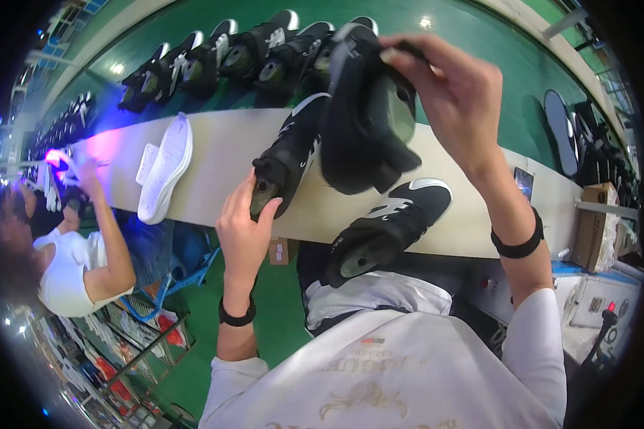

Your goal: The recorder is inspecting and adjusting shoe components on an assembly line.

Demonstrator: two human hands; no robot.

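My right hand (459,96) is closed on the edge of a black shoe upper (354,107), raised above the bench and slightly blurred; its grey-green inside faces me. Lower and to the left, my left hand (245,222) pinches the heel end of another black shoe upper (286,154) with a white toe edge, thumb and fingers on either side of its collar. A third black shoe upper (393,222) with white side stripes rests at the bench's near edge, its heel toward my body, touched by neither hand.
White soles (168,168) lie on the pale bench (215,143) to the left. Beyond it, several black uppers (243,57) stand in a row on a green surface (451,28). A person in white (79,264) works at far left. A cardboard box (594,225) stands at right.
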